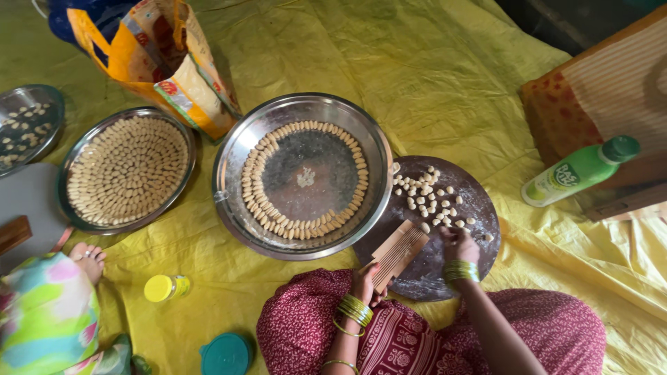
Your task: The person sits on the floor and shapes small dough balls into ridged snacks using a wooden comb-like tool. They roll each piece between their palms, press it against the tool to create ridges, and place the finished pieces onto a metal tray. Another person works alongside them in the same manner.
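A yellow sheet [431, 76] covers the floor. On it, left of centre, a steel plate [125, 170] is packed full of small pale shaped dough pieces. Farther left, another steel plate [28, 125], partly cut off, holds a scattering of them. An orange and yellow bag [163, 59] stands open behind. A green bottle [580, 170] lies on its side at the right, against a patterned cushion [601, 97]. Near the bottom sit a yellow-lidded jar [167, 287] and a teal lid [226, 355]. Another person's bare foot [88, 260] rests at the left.

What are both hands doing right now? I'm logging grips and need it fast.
Left hand: closed on the ridged wooden board.
Right hand: fingers down among dough pieces on the round board; grip unclear.
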